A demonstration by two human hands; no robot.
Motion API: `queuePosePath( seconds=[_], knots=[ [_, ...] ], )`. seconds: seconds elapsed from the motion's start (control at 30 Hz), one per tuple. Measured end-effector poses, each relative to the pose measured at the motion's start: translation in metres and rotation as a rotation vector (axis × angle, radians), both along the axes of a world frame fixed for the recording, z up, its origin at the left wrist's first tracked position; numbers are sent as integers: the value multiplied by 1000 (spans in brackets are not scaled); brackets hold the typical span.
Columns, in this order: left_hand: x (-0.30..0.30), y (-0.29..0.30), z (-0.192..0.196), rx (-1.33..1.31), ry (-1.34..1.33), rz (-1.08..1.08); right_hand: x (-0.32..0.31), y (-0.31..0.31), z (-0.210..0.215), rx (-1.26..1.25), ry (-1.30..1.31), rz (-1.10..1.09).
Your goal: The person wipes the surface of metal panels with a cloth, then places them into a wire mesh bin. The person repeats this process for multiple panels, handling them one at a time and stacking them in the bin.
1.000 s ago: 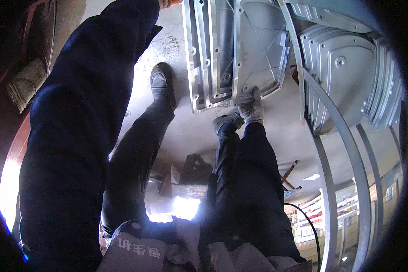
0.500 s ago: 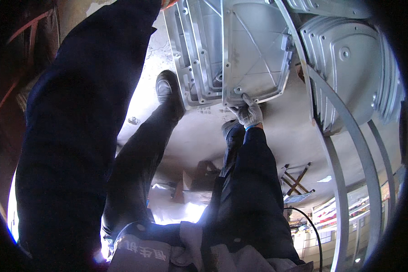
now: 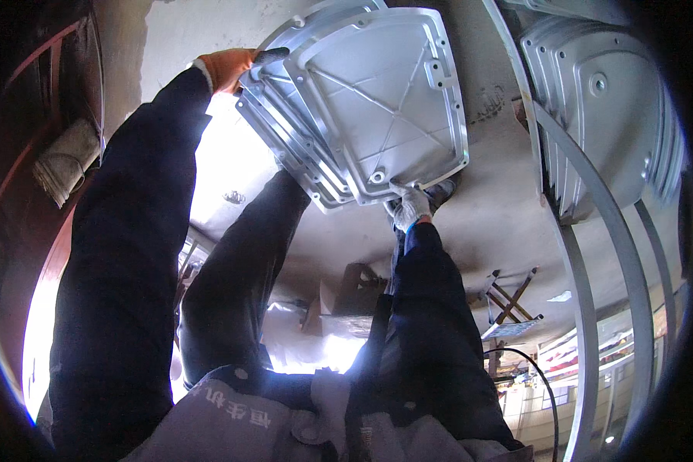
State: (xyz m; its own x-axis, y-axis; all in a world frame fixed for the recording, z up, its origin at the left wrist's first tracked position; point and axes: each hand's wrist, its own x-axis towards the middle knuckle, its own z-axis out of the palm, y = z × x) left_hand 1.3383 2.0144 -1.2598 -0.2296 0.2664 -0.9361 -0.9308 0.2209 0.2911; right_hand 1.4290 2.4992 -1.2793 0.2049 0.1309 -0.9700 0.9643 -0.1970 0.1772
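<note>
Several silver cast-metal covers (image 3: 393,92), overlapping in a loose stack, hang tilted between my two hands. The front one shows ribs crossing in an X, a raised rim with bolt holes and a small block on its right side. My left hand (image 3: 235,68), in an orange glove with dark fingers, is closed around the stack's upper left edge. At the lower edge of the front cover, my right hand (image 3: 413,206) grips with a whitish knit glove, thumb on the near face. The fingers behind the metal are hidden.
Along the right stands a grey metal rack (image 3: 608,208), with more silver covers (image 3: 608,108) stacked behind its bars. A folding stool (image 3: 510,304) is on the grey floor (image 3: 485,223). A black cable (image 3: 543,381) curves at lower right. A rolled pale bundle (image 3: 68,162) lies at left.
The held covers have moved left, away from the rack, and turned so their lower end swings right. My left hand has come into view on their left edge. The right hand keeps its grip.
</note>
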Motion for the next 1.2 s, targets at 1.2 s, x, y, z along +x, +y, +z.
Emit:
queuePosePath(
  seconds=[1.2],
  knots=[
    [-37, 44, -46, -248, 615, -409, 86, 1, -36, 10, 249, -692]
  ],
)
